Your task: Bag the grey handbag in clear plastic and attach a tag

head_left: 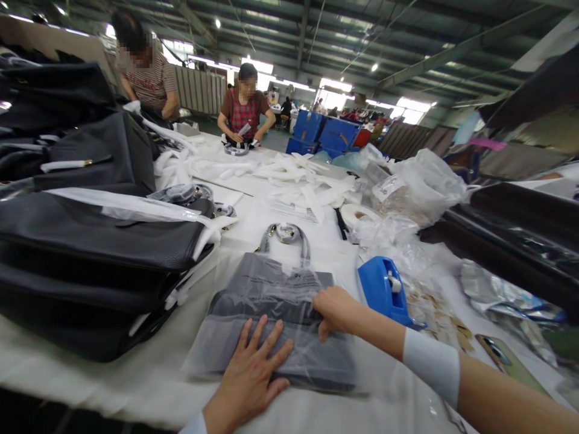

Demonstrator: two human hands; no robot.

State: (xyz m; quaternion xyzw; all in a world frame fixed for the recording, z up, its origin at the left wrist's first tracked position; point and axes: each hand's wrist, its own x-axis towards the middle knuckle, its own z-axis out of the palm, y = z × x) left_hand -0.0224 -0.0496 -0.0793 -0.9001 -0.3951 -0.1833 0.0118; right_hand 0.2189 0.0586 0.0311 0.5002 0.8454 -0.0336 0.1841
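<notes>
A dark handbag lies flat on the white-covered table in front of me, inside a clear plastic bag. Its wrapped grey handle sticks out at the far end. My left hand is spread flat on the near part of the plastic, fingers apart. At the right side of the handbag, my right hand is closed, its fingers curled in on the plastic. Just right of that hand stands a blue tape dispenser.
Black handbags are piled at the left. Crumpled plastic, a tape roll and a phone lie to the right. White strips cover the table's far part, where two people stand.
</notes>
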